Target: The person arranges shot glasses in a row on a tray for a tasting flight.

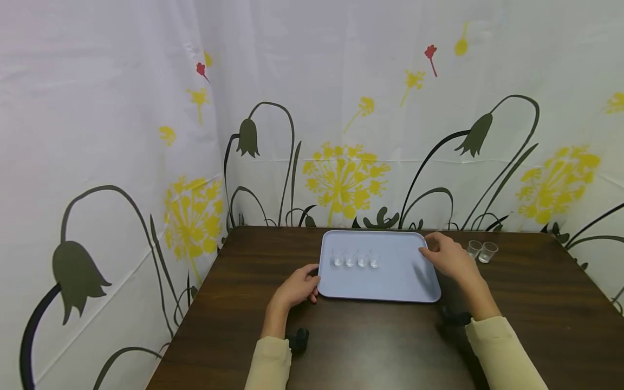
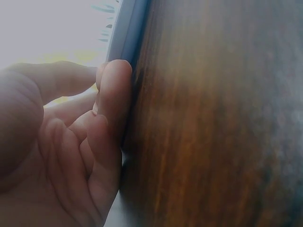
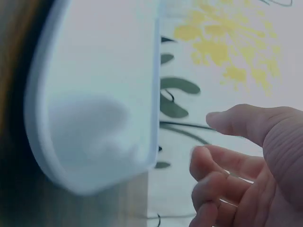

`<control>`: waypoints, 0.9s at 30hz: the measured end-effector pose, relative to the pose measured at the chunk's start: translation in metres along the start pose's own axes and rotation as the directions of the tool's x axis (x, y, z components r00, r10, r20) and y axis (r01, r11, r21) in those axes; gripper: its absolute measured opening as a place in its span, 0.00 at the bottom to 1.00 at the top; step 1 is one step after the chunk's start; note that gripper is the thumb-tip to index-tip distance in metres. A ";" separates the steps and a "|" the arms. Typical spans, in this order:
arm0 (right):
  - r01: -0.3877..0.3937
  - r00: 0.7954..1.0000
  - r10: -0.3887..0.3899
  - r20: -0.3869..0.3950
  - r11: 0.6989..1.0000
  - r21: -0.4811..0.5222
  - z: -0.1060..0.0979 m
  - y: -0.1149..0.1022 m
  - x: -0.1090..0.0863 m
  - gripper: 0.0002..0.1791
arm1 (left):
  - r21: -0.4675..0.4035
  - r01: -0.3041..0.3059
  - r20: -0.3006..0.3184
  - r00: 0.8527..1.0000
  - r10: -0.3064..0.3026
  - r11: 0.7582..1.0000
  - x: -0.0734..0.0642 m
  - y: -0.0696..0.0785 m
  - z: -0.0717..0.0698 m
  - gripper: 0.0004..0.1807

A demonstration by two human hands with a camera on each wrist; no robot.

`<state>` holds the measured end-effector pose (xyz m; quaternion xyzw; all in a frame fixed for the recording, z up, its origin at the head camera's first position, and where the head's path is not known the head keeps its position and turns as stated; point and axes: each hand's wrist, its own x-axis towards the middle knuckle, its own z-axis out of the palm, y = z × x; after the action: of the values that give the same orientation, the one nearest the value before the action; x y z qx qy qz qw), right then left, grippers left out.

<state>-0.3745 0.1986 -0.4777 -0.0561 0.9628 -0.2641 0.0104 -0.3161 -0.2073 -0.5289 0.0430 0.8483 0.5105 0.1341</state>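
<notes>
A light blue-grey rectangular tray (image 1: pixel 390 287) lies on the dark wooden table, with several small clear cups (image 1: pixel 362 260) in a row on its left half. At the tray's left edge, my left hand (image 1: pixel 294 287) pinches the rim between thumb and fingers; the left wrist view shows the fingertips (image 2: pixel 116 80) against that edge. My right hand (image 1: pixel 450 260) is over the tray's right edge, its fingers loosely bent and holding nothing. In the right wrist view, a gap separates this hand (image 3: pixel 246 161) from the tray (image 3: pixel 35 109).
Two more small clear cups (image 1: pixel 488 252) stand on the table (image 1: pixel 536 309) just right of my right hand, one partly overlapping the other. A white curtain (image 1: pixel 370 65) printed with flowers hangs behind the table and along its left side. Each wrist carries a black device (image 1: pixel 298 340).
</notes>
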 end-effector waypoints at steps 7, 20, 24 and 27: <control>-0.055 0.998 0.055 0.001 0.998 -0.023 -0.007 0.012 0.000 0.33 | 0.008 -0.008 0.003 1.000 0.008 1.000 -0.003 -0.004 0.000 0.30; -0.137 0.990 0.139 0.038 0.989 -0.055 -0.003 0.025 -0.001 0.34 | 0.010 -0.008 0.005 1.000 0.008 1.000 -0.002 -0.003 0.001 0.30; -0.162 0.985 0.165 0.044 0.985 -0.061 0.000 0.027 0.000 0.32 | 0.021 -0.021 0.007 1.000 0.021 1.000 -0.001 -0.002 0.000 0.30; -0.173 0.983 0.176 0.049 0.983 -0.067 0.001 0.027 0.001 0.32 | 0.023 -0.026 0.007 1.000 0.026 0.999 0.000 -0.001 0.000 0.30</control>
<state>-0.3786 0.2207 -0.4926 0.0210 0.9712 -0.2303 0.0579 -0.3161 -0.2077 -0.5297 0.0570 0.8530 0.5023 0.1297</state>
